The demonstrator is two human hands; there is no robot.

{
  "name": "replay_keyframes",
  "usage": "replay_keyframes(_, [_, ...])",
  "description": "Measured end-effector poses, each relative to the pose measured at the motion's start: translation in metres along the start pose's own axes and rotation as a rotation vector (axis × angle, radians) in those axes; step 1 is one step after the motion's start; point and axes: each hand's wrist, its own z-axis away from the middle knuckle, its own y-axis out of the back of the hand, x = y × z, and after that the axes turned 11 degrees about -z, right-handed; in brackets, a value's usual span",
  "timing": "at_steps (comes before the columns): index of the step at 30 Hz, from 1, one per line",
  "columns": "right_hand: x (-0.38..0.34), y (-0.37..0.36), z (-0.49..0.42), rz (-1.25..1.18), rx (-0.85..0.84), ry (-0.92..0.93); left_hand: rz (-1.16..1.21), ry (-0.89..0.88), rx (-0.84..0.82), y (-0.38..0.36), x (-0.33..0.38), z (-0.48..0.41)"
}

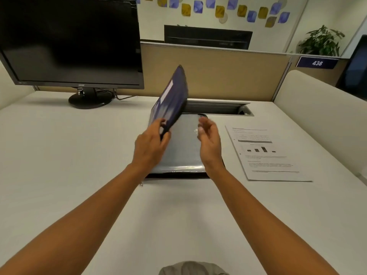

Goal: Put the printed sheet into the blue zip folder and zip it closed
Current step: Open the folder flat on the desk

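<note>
The blue zip folder (pixel 172 100) lies unzipped in the middle of the white desk, its front cover lifted and tilted up to the left. My left hand (pixel 151 143) grips that cover at its near edge. Under it the clear inner pockets (pixel 182 147) lie flat on the back half. My right hand (pixel 208 139) hovers over the right side of the pockets with fingers apart and nothing in it. The printed sheet (pixel 264 153), with a table and a small bar chart, rests flat on the desk just right of the folder.
A dark monitor (pixel 71 40) on a round base stands at the back left. A cable slot (pixel 218 108) runs in the desk behind the folder. A tan partition (pixel 228 72) closes the back, and a padded divider (pixel 321 108) walls the right side.
</note>
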Motion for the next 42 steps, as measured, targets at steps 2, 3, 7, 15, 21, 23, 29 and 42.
replay_keyframes(2, [0.024,0.011,0.000,0.262,-0.067,-0.139,0.101,0.107,0.073,0.012,-0.010,0.000])
replay_keyframes(3, [0.036,0.018,0.002,0.388,-0.110,-0.191,0.141,0.163,0.113,0.018,-0.017,-0.001])
replay_keyframes(7, [0.070,0.039,0.004,0.746,-0.236,-0.291,0.201,0.347,0.253,0.040,-0.048,0.001])
replay_keyframes(15, [0.083,0.051,0.003,0.913,-0.301,-0.321,0.043,0.748,0.458,0.064,-0.106,0.009])
replay_keyframes(21, [0.088,0.058,0.004,0.965,-0.336,-0.274,-0.280,0.779,0.205,0.060,-0.125,0.021])
replay_keyframes(23, [0.089,0.060,0.003,0.979,-0.360,-0.278,-0.437,0.804,-0.034,0.054,-0.130,0.028])
replay_keyframes(29, [0.089,0.069,0.002,0.947,-0.404,-0.304,-0.749,0.724,-0.311,0.039,-0.136,0.049])
replay_keyframes(42, [0.071,0.120,0.014,0.902,-0.410,-0.332,-0.542,0.341,-0.590,-0.003,-0.094,0.050])
